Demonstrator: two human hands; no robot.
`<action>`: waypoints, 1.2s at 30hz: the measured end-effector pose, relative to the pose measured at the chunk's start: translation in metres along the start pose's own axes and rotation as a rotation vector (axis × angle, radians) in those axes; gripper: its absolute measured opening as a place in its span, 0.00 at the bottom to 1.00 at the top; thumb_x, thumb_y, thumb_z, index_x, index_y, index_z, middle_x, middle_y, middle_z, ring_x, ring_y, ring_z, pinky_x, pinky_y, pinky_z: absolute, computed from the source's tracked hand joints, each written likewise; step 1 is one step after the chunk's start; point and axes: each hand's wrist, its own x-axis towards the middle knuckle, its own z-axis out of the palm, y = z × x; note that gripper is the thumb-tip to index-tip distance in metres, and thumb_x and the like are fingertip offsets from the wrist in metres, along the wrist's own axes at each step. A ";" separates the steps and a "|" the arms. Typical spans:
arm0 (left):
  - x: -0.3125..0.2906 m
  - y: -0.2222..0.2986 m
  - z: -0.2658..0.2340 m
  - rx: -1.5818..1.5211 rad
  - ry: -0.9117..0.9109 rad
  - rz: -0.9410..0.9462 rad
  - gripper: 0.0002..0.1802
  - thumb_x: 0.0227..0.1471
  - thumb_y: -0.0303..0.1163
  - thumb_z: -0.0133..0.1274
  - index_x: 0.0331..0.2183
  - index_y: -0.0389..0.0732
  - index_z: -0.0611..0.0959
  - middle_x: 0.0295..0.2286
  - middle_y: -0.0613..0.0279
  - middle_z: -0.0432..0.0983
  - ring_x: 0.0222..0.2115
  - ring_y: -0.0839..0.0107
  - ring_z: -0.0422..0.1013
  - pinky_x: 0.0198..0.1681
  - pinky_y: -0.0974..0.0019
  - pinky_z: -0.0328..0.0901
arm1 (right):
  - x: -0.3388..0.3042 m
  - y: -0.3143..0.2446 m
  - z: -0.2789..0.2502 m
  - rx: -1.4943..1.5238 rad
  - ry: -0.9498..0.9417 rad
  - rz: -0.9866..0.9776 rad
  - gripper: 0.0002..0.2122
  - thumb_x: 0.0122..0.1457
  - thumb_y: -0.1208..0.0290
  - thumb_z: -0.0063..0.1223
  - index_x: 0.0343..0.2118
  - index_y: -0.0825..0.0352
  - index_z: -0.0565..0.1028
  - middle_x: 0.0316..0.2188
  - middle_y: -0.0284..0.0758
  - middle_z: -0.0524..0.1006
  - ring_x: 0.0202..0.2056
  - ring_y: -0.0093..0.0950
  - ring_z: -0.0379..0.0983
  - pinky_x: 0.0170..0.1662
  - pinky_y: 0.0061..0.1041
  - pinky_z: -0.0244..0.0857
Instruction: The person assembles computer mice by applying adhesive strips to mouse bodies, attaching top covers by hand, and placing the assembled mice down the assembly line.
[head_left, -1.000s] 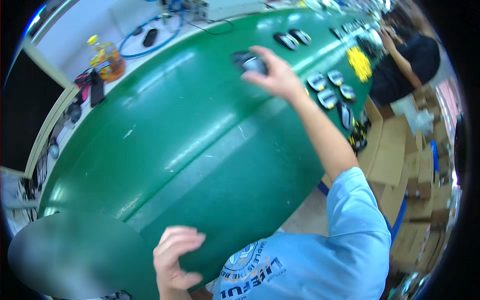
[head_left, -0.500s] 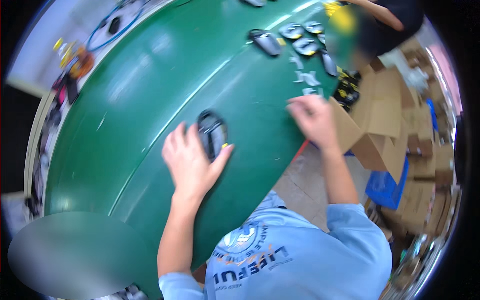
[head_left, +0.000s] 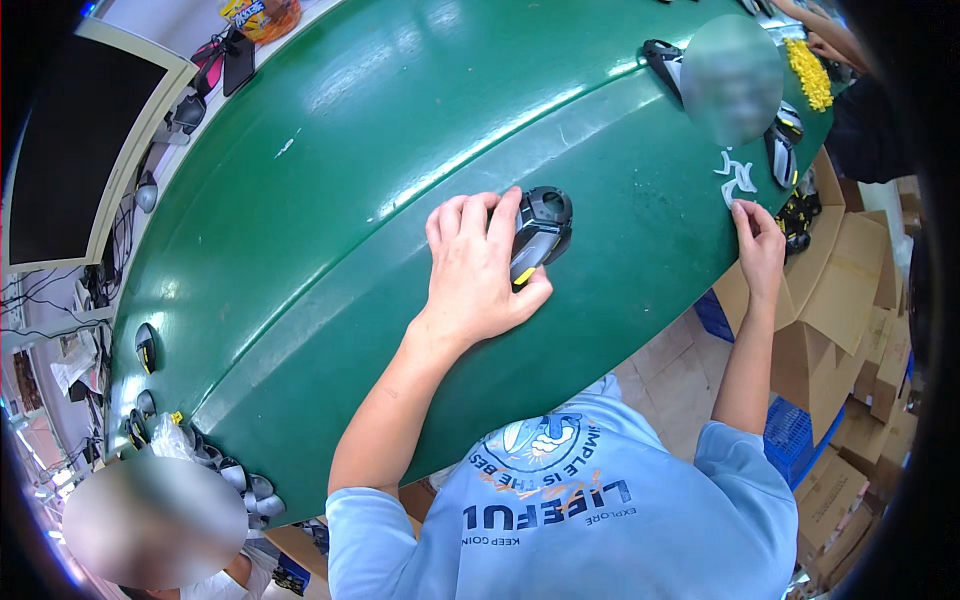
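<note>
My left hand (head_left: 474, 262) is wrapped around the side of a black and grey computer mouse (head_left: 540, 235) with a yellow side piece. The mouse rests on the green table, its far end showing a round dark opening. Out to the right, my right hand (head_left: 762, 245) has thumb and forefinger pinched at the near end of a small white curved strip (head_left: 731, 190). More white curved strips (head_left: 744, 177) lie just beyond those fingertips. Several similar mice, such as one black and grey mouse (head_left: 780, 157), sit past the strips.
An open cardboard box (head_left: 835, 265) stands against the table's right edge, above a blue crate (head_left: 790, 440). Small yellow parts (head_left: 808, 75) are heaped near another person's arm (head_left: 835, 40). More mouse shells (head_left: 232, 474) lie at the lower left, close to another person. A monitor (head_left: 80, 140) stands far left.
My view has turned, shifting the scene. My right hand has reached the white strips and its fingers have closed at one. The left hand stays on the mouse, now gripping it more closely.
</note>
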 end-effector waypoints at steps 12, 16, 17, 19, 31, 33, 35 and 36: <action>0.001 -0.001 0.012 -0.481 0.011 0.239 0.48 0.38 0.27 0.74 0.61 0.36 0.70 0.53 0.48 0.75 0.52 0.50 0.69 0.57 0.47 0.67 | -0.038 -0.177 0.032 0.380 -0.494 -0.975 0.33 0.50 0.55 0.76 0.59 0.62 0.79 0.59 0.39 0.77 0.55 0.43 0.74 0.58 0.44 0.70; 0.001 0.007 0.023 -0.769 -0.052 0.205 0.50 0.41 0.23 0.73 0.63 0.35 0.64 0.56 0.40 0.70 0.56 0.49 0.72 0.59 0.53 0.72 | -0.036 -0.155 0.034 0.424 -0.451 -0.919 0.31 0.51 0.59 0.76 0.59 0.61 0.80 0.57 0.38 0.77 0.50 0.42 0.74 0.52 0.40 0.74; 0.001 0.009 0.027 -0.731 -0.090 0.227 0.49 0.41 0.24 0.72 0.62 0.35 0.64 0.55 0.41 0.72 0.57 0.48 0.72 0.60 0.51 0.71 | -0.034 -0.150 0.027 0.437 -0.502 -0.921 0.31 0.50 0.60 0.76 0.59 0.60 0.80 0.56 0.38 0.78 0.49 0.41 0.75 0.51 0.39 0.75; 0.005 0.013 0.037 -0.810 -0.155 0.202 0.55 0.42 0.30 0.76 0.65 0.36 0.62 0.55 0.43 0.77 0.60 0.46 0.70 0.63 0.48 0.67 | -0.032 -0.138 0.018 0.448 -0.545 -0.919 0.27 0.52 0.61 0.75 0.55 0.61 0.81 0.52 0.39 0.79 0.48 0.40 0.74 0.51 0.38 0.74; 0.014 0.067 0.048 0.096 -0.351 0.229 0.50 0.53 0.66 0.62 0.65 0.40 0.76 0.69 0.30 0.55 0.71 0.35 0.52 0.73 0.38 0.46 | 0.171 0.102 -0.056 0.517 0.488 0.074 0.21 0.68 0.64 0.66 0.59 0.68 0.76 0.48 0.37 0.83 0.48 0.24 0.79 0.53 0.24 0.73; 0.016 0.074 0.054 0.080 -0.349 0.250 0.50 0.54 0.68 0.61 0.65 0.41 0.75 0.69 0.30 0.55 0.71 0.36 0.52 0.73 0.38 0.45 | 0.217 0.190 -0.084 0.215 0.636 0.206 0.28 0.67 0.49 0.65 0.60 0.67 0.76 0.50 0.46 0.85 0.51 0.33 0.82 0.56 0.32 0.73; 0.013 0.067 0.050 0.163 -0.382 0.240 0.51 0.55 0.71 0.57 0.66 0.44 0.75 0.70 0.31 0.55 0.71 0.37 0.52 0.73 0.39 0.44 | 0.255 0.186 -0.064 -0.061 0.629 0.312 0.32 0.63 0.41 0.63 0.60 0.62 0.77 0.52 0.50 0.84 0.54 0.44 0.81 0.58 0.40 0.72; 0.012 0.065 0.049 0.191 -0.371 0.194 0.51 0.55 0.71 0.57 0.66 0.44 0.75 0.70 0.31 0.55 0.71 0.37 0.52 0.73 0.39 0.44 | 0.268 0.172 -0.045 -0.130 0.600 0.334 0.32 0.62 0.40 0.62 0.60 0.60 0.77 0.52 0.50 0.83 0.55 0.47 0.80 0.58 0.43 0.72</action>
